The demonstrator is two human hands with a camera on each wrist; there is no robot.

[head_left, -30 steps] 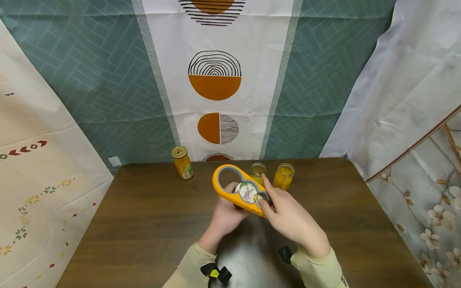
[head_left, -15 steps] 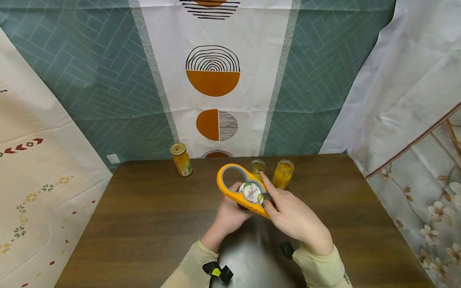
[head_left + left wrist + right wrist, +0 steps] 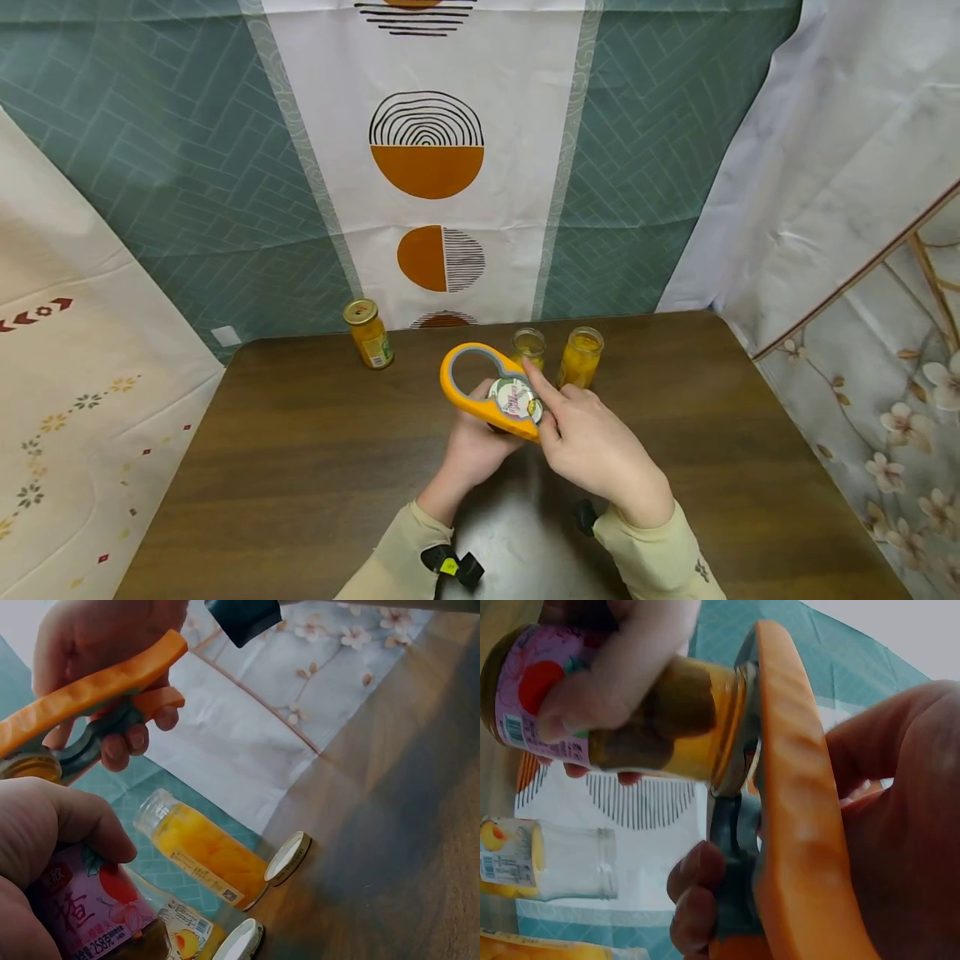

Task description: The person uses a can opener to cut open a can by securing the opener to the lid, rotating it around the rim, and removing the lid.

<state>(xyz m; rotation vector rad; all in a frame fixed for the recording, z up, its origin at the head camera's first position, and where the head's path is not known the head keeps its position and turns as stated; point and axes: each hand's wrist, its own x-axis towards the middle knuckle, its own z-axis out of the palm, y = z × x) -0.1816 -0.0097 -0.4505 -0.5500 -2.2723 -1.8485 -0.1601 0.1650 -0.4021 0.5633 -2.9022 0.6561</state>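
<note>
A brown wooden table [image 3: 300, 467] filled the lower part of the head view. Behind it hung a teal-and-white cloth [image 3: 517, 167] printed with orange and black-lined circles; a cream cloth [image 3: 60, 275] with small flowers hung at the left, and a pale blossom-print cloth [image 3: 817, 225] at the right.

At the table's back left stood a gold-lidded jar [image 3: 368, 335] of orange-yellow contents. At the back right, two uncapped glass jars stood side by side: a fuller jar [image 3: 580, 358] packed with yellow pieces and a less full jar [image 3: 528, 342] with yellow low down. Beside them lay two loose lids, one near [image 3: 241, 943], one farther [image 3: 288, 858].

Over the table's middle, a person's left hand [image 3: 474, 446] was wrapped around a pink-labelled jar [image 3: 679, 727] holding dark, rounded pieces in amber liquid. Its lid [image 3: 515, 399] sat within an orange opener [image 3: 802, 802], gripped by the right hand [image 3: 596, 437].
</note>
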